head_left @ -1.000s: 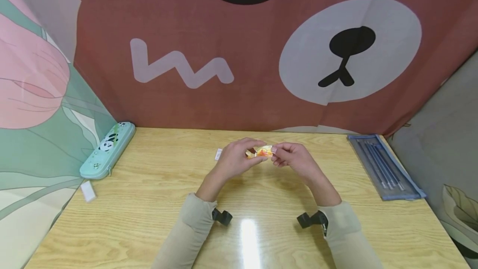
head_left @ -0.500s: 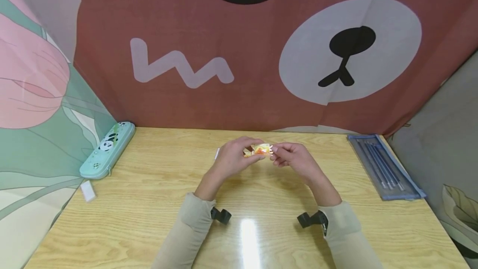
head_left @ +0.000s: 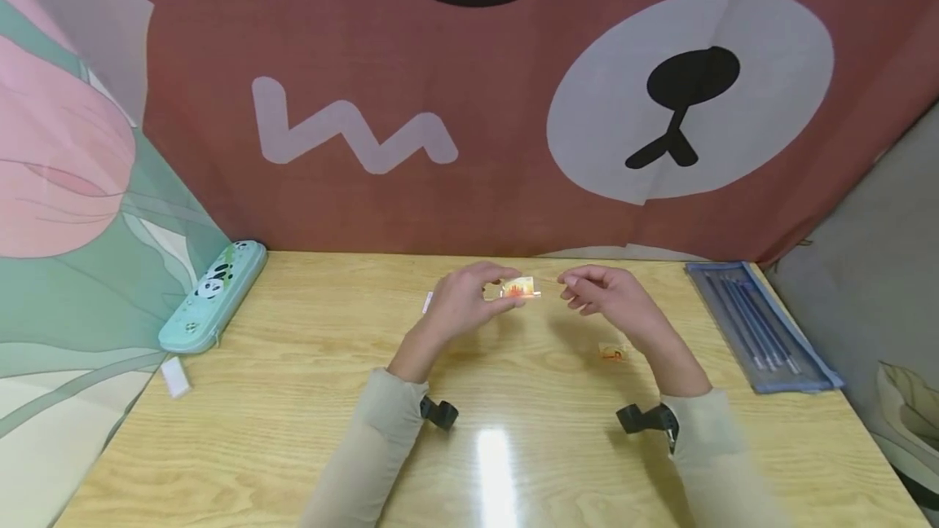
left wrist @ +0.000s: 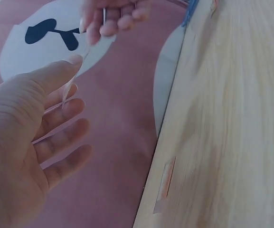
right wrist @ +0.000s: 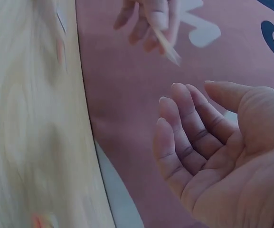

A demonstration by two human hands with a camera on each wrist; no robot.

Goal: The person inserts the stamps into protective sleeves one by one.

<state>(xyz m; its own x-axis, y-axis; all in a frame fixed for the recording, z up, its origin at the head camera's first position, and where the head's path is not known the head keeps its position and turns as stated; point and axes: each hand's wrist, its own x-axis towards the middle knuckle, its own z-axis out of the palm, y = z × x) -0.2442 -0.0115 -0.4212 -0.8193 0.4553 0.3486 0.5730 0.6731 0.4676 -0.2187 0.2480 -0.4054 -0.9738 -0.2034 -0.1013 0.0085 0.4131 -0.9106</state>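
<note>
My left hand (head_left: 465, 300) pinches a small flat plastic wrapper (head_left: 519, 288) between thumb and fingertips. Yellow and orange print covers its middle, and its edge looks clear. Seen edge-on, the wrapper (left wrist: 68, 88) appears as a thin strip in the left wrist view. To the right, my right hand (head_left: 605, 296) hovers apart from it. Its fingers are loosely bent and hold nothing, with the thumb (right wrist: 227, 95) away from the fingertips. Below the right wrist lies a small yellow-orange piece (head_left: 613, 353) on the table. A small white piece (head_left: 428, 301), partly hidden, lies beside the left hand.
A mint panda pencil case (head_left: 213, 296) stands at the table's left edge, with a white block (head_left: 175, 377) before it. On the right lies a blue zip pouch (head_left: 763, 328) with several pencil-like sticks inside. A printed cloth (head_left: 352, 210) hangs behind the wooden table (head_left: 315, 414).
My right hand has let go of the wrapper and moved right. The left hand keeps hold of it. The yellow-orange piece now shows beside the right wrist.
</note>
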